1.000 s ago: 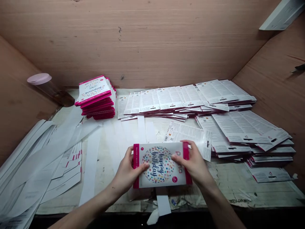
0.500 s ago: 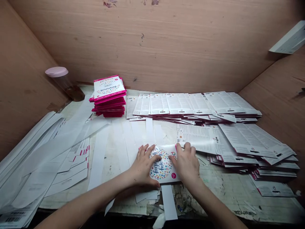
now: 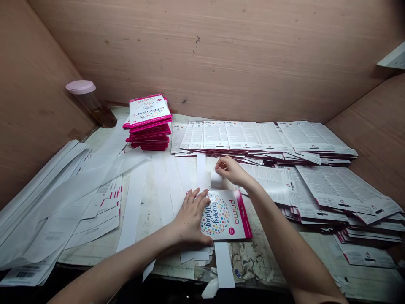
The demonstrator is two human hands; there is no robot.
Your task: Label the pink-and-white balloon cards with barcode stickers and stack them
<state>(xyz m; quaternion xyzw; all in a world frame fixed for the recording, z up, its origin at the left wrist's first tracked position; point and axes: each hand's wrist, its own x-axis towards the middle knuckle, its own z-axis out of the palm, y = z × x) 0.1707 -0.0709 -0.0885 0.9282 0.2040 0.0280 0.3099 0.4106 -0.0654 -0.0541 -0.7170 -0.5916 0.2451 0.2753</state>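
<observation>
R hand (image 3: pixel 232 171) pinches a white strip (image 3: pixel 217 180) btwn thumb & fingers, just past the far edge of a "happy birthday" packet (image 3: pixel 221 215). L hand (image 3: pixel 190 217), fingers spread, presses on the packet's L part, hiding that end; the pink R end shows in full. Packet lies face up mid-table, nr the front. From under its near edge a strip tail (image 3: pixel 225 266) hangs over the table's front edge; can't tell if it's the same pc. as the pinched one.

Room to move: worn tabletop (image 3: pixel 313 251) runs R of the packet, up to the R-hand stack (image 3: pixel 341 198). Far side is tighter: R hand sits just short of a packet row (image 3: pixel 243 137) along the back wall (image 3: pixel 221 63), forearm beside a loose packet (image 3: pixel 268 179). To the L, long strips (image 3: pixel 134 211), then heaped sheets (image 3: pixel 57 202) reaching the side wall. Back L: pink-edged stack (image 3: pixel 148 126) & lidded bottle (image 3: pixel 91 105), leaning.
</observation>
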